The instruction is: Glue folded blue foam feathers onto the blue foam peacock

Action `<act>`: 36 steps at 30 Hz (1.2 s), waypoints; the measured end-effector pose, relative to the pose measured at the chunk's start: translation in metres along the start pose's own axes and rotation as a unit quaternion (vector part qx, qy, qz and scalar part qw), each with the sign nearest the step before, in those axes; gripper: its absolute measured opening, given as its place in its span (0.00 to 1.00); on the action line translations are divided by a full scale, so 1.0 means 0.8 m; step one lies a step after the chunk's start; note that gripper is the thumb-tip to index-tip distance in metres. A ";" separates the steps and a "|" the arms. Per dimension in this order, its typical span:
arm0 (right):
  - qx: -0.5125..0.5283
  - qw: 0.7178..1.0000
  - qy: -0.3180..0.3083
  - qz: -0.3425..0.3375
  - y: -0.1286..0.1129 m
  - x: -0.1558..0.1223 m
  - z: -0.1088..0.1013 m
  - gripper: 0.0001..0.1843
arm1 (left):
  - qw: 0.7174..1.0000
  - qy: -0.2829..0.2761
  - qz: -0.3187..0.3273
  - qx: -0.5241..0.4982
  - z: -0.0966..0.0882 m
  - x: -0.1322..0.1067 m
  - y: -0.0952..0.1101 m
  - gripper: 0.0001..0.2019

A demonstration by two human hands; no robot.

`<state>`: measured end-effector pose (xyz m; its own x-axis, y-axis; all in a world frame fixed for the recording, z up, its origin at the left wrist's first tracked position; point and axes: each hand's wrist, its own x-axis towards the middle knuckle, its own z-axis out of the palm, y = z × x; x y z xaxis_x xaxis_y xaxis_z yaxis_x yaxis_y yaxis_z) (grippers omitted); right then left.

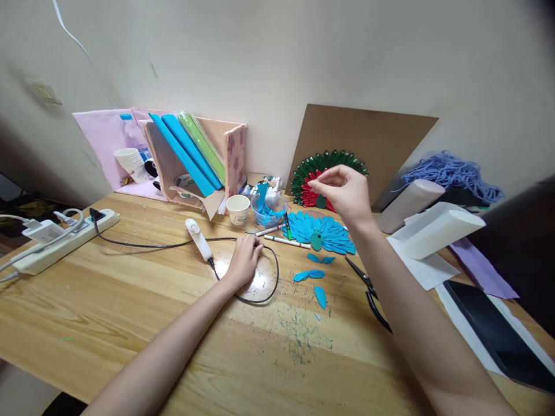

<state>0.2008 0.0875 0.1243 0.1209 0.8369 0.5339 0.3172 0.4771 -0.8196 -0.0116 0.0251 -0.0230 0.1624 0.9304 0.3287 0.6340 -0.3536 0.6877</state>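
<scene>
My left hand (245, 260) rests on the table with curled fingers, beside the white marker pens and inside a loop of black cable (277, 271). Whatever its fingers may hold is hidden. Raised over the table, my right hand (347, 190) makes a pinch; anything between thumb and fingertip is too small to make out. Behind it stands a green and red peacock-like fan (301, 179). Below lies a blue feathered fan (336, 234) with a green body. Several loose blue petal pieces (319, 297) lie in front of it. Black-handled scissors (368, 286) are partly covered by my right forearm.
A white corded tool, perhaps a glue gun (198, 240), lies left of my left hand. Behind are a paper cup (238, 209), a clear bowl (271, 222) of blue scraps and a pink box (236, 156). A power strip (65, 242) sits left, a phone (498, 329) right.
</scene>
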 end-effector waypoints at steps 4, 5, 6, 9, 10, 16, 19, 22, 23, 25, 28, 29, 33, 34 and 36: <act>-0.069 0.994 -0.052 -0.070 0.003 0.049 0.038 0.09 | 1.000 -0.009 0.009 -0.002 0.000 -0.002 0.002 0.05; -0.109 0.988 -0.082 -0.067 0.007 0.057 0.049 0.08 | 1.000 -0.012 0.011 -0.002 -0.001 -0.002 0.002 0.05; -0.157 0.977 -0.134 -0.058 0.013 0.062 0.061 0.09 | 1.000 -0.014 0.012 -0.002 -0.001 -0.003 0.003 0.05; -0.283 0.917 -0.280 -0.037 0.035 0.063 0.090 0.09 | 1.000 -0.011 0.012 -0.002 -0.001 -0.004 0.004 0.05; -0.291 0.908 -0.299 -0.036 0.042 0.060 0.097 0.09 | 1.000 -0.008 0.013 -0.002 -0.001 -0.005 0.004 0.05; -0.331 0.887 -0.319 -0.039 0.059 0.048 0.107 0.05 | 1.000 -0.004 0.017 0.001 -0.001 -0.005 0.003 0.05; -0.340 0.884 -0.318 -0.037 0.059 0.046 0.100 0.06 | 1.000 -0.004 0.019 0.002 -0.001 -0.005 0.003 0.05; -0.322 0.883 -0.339 -0.033 0.060 0.042 0.092 0.12 | 1.000 -0.009 0.016 0.004 -0.001 -0.005 0.003 0.05; -0.315 0.884 -0.343 -0.033 0.060 0.041 0.089 0.12 | 1.000 -0.010 0.016 0.005 -0.001 -0.005 0.003 0.05; -0.307 0.886 -0.345 -0.032 0.060 0.040 0.081 0.11 | 1.000 -0.011 0.016 0.007 -0.001 -0.004 0.003 0.05; -0.294 0.881 -0.369 -0.027 0.057 0.040 0.067 0.13 | 1.000 -0.013 0.015 0.009 -0.002 -0.004 0.003 0.05; -0.287 0.876 -0.386 -0.025 0.055 0.039 0.062 0.15 | 1.000 -0.014 0.015 0.009 -0.002 -0.003 0.003 0.05; -0.257 0.861 -0.438 -0.036 0.050 0.029 0.048 0.21 | 1.000 -0.019 0.016 0.011 -0.002 -0.003 0.004 0.05; -0.245 0.861 -0.443 -0.049 0.051 0.026 0.047 0.20 | 1.000 -0.019 0.015 0.012 -0.002 -0.004 0.004 0.05; -0.224 0.869 -0.436 -0.075 0.054 0.019 0.050 0.15 | 1.000 -0.019 0.014 0.013 -0.002 -0.004 0.004 0.05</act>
<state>0.1790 0.1314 0.0885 -0.6488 0.7534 0.1070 0.6263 0.6086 -0.4872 -0.0112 0.0208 -0.0204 0.2087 0.9229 0.3236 0.6479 -0.3783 0.6611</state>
